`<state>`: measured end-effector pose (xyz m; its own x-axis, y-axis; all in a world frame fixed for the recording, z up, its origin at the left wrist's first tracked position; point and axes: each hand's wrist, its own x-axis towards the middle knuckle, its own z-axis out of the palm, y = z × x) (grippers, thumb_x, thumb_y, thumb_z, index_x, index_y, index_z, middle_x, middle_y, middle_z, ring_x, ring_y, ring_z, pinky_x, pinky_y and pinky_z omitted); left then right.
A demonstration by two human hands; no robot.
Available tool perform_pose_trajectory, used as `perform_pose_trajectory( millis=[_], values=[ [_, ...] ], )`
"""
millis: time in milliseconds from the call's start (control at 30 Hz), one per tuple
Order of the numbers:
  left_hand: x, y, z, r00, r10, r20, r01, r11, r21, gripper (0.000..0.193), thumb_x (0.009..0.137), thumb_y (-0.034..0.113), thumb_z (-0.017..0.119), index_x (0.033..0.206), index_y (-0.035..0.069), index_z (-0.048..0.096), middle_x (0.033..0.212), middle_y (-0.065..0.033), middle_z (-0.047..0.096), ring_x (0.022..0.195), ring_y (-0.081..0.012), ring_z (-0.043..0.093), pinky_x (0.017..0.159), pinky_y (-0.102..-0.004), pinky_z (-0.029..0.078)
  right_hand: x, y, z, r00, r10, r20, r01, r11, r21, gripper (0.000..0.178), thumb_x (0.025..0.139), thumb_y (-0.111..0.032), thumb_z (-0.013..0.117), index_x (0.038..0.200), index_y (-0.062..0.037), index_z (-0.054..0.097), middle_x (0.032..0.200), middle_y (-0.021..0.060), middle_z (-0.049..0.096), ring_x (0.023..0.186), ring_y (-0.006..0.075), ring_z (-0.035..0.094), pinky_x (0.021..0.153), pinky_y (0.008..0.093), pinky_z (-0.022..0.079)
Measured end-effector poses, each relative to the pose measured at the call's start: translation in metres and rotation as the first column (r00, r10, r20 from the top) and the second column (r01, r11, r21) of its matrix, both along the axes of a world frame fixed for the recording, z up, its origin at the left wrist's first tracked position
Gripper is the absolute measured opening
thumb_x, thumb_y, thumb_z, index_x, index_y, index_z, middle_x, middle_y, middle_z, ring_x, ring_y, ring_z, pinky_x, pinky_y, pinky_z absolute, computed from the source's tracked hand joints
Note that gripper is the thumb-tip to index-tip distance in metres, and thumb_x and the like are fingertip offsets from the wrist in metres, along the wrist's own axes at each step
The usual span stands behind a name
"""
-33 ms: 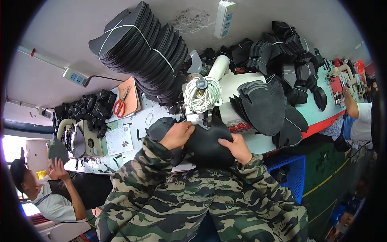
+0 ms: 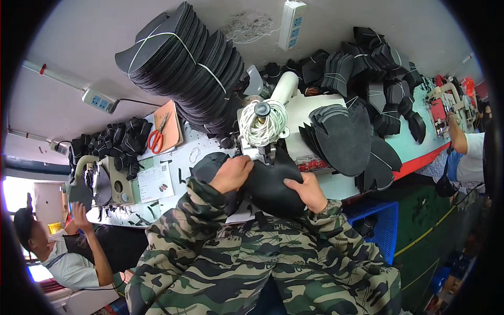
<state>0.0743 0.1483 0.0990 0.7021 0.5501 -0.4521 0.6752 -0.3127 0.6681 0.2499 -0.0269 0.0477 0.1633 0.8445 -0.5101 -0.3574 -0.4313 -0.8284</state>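
A curved black sheet-material piece (image 2: 273, 190) lies under the front of a cream sewing machine (image 2: 286, 86), its far edge close to the presser area. My left hand (image 2: 230, 174) has its fingers closed on the piece's left edge beside the machine's foot. My right hand (image 2: 311, 193) grips the right side, thumb on top and fingers hidden underneath. Loops of white cord (image 2: 255, 128) hang round the machine's top knob. Dark cut pieces (image 2: 210, 165) lie just left of my left hand. A fan of flat black pieces (image 2: 346, 144) rests on the machine's right side.
Tall tied stacks of black pieces (image 2: 178, 60) stand at the back left. Orange-handled scissors (image 2: 157, 134) lie on a notebook (image 2: 176, 131). More tied bundles (image 2: 367, 63) fill the back right. A blue crate (image 2: 386, 226) stands below right. Co-workers sit left (image 2: 79, 262) and right (image 2: 470, 152).
The black piece has shifted and its near edge has turned slightly to the right between my hands. Both hands stay nearly in place. The left co-worker's hand is now apart from a dark piece.
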Motion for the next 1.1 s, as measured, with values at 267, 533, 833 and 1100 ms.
perform_pose_trajectory(
  millis=[267, 533, 833, 1100],
  values=[
    [0.028, 0.018, -0.026, 0.989, -0.115, -0.089, 0.129, 0.977, 0.17, 0.029, 0.089, 0.024, 0.054, 0.099, -0.002, 0.061, 0.098, -0.0254, 0.062, 0.095, -0.0399, 0.059, 0.082, -0.0447, 0.046, -0.02, -0.02, 0.015, 0.986, -0.068, -0.153, 0.056, 0.995, -0.084, 0.026, 0.088, -0.011, 0.059, 0.109, 0.004, 0.06, 0.094, 0.0094, 0.066, 0.074, 0.0138, 0.065, 0.062, 0.0263, 0.053],
    [-0.061, 0.07, -0.033, 0.942, 0.009, -0.334, 0.178, 0.832, 0.525, 0.028, 0.089, 0.031, 0.053, 0.102, 0.007, 0.059, 0.083, -0.0206, 0.065, 0.08, -0.0364, 0.064, 0.071, -0.0484, 0.049, 0.02, -0.042, 0.111, 0.697, -0.501, 0.513, 0.333, 0.86, 0.386, 0.029, 0.093, -0.015, 0.053, 0.114, 0.0043, 0.06, 0.11, 0.017, 0.064, 0.096, 0.0197, 0.061, 0.086, 0.0344, 0.046],
    [-0.115, 0.039, -0.063, 0.901, 0.097, -0.424, 0.177, 0.808, 0.562, 0.029, 0.081, 0.029, 0.068, 0.093, 0.005, 0.058, 0.084, -0.0172, 0.065, 0.074, -0.0367, 0.065, 0.065, -0.0456, 0.051, 0.035, -0.024, 0.076, 0.346, -0.212, 0.914, -0.177, 0.942, 0.286, 0.041, 0.074, -0.013, 0.069, 0.112, -0.0013, 0.06, 0.117, 0.0165, 0.058, 0.11, 0.0345, 0.053, 0.096, 0.0425, 0.04],
    [-0.107, 0.043, -0.068, 0.914, 0.005, -0.406, 0.279, 0.718, 0.638, 0.019, 0.084, 0.023, 0.063, 0.094, 0.008, 0.055, 0.084, -0.0148, 0.064, 0.07, -0.0344, 0.065, 0.062, -0.0454, 0.051, 0.002, -0.022, 0.062, 0.77, 0.055, 0.635, -0.278, 0.925, 0.257, 0.035, 0.082, -0.013, 0.067, 0.113, 0.001, 0.059, 0.102, 0.0157, 0.067, 0.093, 0.0259, 0.067, 0.082, 0.0328, 0.051]
  ],
)
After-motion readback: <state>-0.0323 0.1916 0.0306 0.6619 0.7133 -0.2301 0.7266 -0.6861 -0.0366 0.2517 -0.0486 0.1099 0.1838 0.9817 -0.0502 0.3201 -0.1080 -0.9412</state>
